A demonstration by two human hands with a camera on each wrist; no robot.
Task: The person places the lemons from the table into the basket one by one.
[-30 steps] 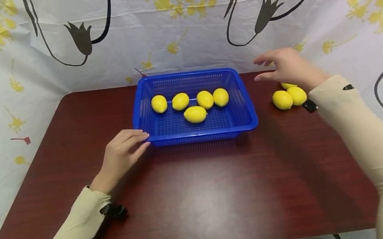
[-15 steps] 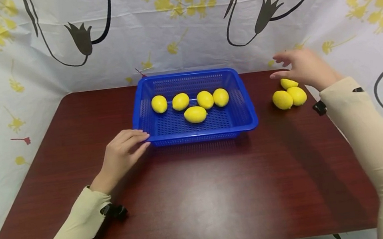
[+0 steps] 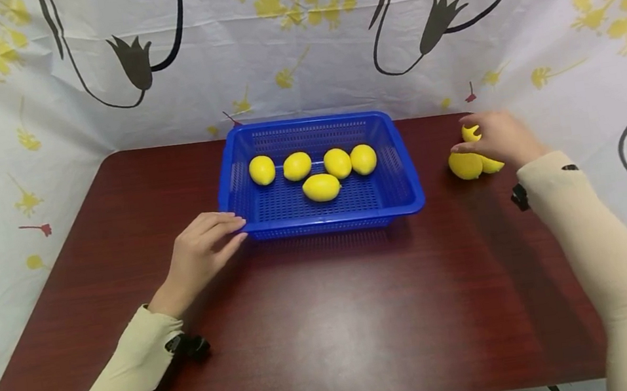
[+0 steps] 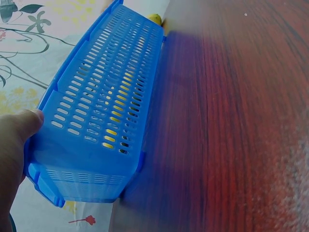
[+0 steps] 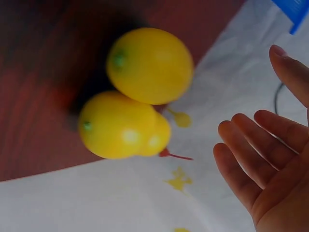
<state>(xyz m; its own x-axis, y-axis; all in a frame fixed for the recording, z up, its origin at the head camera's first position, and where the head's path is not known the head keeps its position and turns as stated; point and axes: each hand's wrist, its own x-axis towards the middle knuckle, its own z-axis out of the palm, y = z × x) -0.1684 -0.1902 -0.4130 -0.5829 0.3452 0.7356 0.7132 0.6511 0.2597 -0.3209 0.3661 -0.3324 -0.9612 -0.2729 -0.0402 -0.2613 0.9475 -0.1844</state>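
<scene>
A blue plastic basket point(image 3: 325, 219) stands at the back middle of the table with several lemons point(image 3: 321, 188) inside. My left hand point(image 3: 196, 254) holds its near left corner; in the left wrist view the thumb point(image 4: 30, 121) presses the outer wall just below the rim. At the back right, my right hand point(image 3: 498, 135) hovers over three loose lemons point(image 3: 466, 166), partly covering them from the head camera. The right wrist view shows its fingers point(image 5: 253, 159) spread and relaxed, apart from the lemons point(image 5: 149, 65), with nothing in the palm.
The dark red wooden table point(image 3: 330, 325) has its back edge close to a white patterned cloth point(image 3: 316, 36) that hangs behind and at both sides. A small black camera point(image 3: 191, 347) sits on the left wrist, another point(image 3: 520, 197) on the right.
My right hand has moved right from beside the basket, then down over the loose lemons. The left hand and basket have stayed in place.
</scene>
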